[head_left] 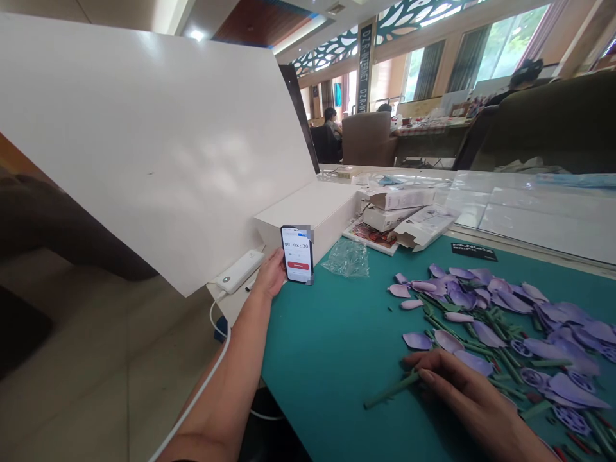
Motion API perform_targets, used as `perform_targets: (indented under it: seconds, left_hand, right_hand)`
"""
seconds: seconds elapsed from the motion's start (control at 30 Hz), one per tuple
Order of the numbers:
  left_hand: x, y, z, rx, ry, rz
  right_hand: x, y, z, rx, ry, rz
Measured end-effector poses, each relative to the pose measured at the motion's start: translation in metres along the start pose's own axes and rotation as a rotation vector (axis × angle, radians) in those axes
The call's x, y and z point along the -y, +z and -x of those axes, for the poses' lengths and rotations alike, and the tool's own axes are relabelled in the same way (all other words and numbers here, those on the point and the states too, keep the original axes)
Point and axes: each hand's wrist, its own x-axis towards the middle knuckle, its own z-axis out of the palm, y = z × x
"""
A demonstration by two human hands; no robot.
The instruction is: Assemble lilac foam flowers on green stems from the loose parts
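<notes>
My left hand holds a phone upright at the left edge of the teal mat; its screen shows a running timer. My right hand rests on the mat at the lower right, fingers curled over a green stem piece. Beside and beyond that hand lies a spread of purple petals, green stems and purple ring-shaped parts.
A large white board leans at the left over a white box. A white power bank with a cable lies near the phone. A crumpled clear bag and opened cartons sit behind the mat. People sit at far desks.
</notes>
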Motion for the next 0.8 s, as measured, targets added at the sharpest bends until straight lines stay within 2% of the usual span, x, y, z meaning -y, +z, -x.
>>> perform_targets:
  seconds: [0.53, 0.8]
  left_hand:
    - [0.005, 0.003, -0.001, -0.048, 0.099, 0.023]
    - [0.004, 0.008, 0.002, -0.078, 0.125, -0.052]
  right_hand:
    - [-0.012, 0.002, -0.001, 0.006, -0.019, -0.01]
    - [-0.019, 0.001, -0.002, 0.013, -0.041, -0.018]
